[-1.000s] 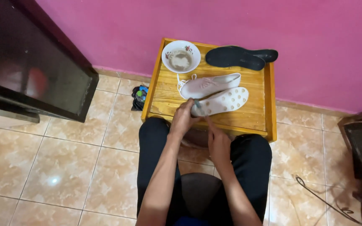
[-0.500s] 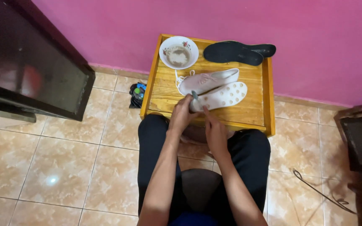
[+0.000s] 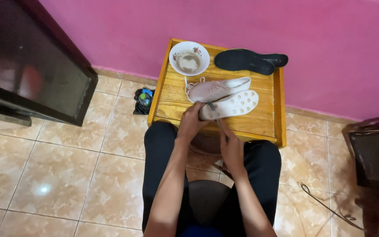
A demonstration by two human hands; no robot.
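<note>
— Looking down from the head camera: what's on the stand, and what is it made of?

— Small wooden table point(image 3: 251, 120), varnished orange planks with a raised rim. On it: two pale pink shoes, one upright with loose white laces point(image 3: 219, 89), one turned sole-up point(image 3: 231, 105), its rubber sole flat and dotted with round holes. One white ceramic bowl point(image 3: 189, 57), round, murky liquid inside. Two black insoles point(image 3: 251, 60), flat, overlapping at the far edge.

— Hands?

— Left hand point(image 3: 192, 123) closed on the heel end of the sole-up shoe, at the table's near edge. Right hand point(image 3: 230, 147) just below and beside it, fingers pinched on a thin dark tool point(image 3: 216, 117) whose tip reaches the sole. What kind of tool, I cannot tell.

— Surroundings?

— Glossy beige floor tiles, pink matte wall, dark cabinet at left. One small bottle point(image 3: 144, 99) on the floor beside the table. Person's legs in black trousers.
</note>
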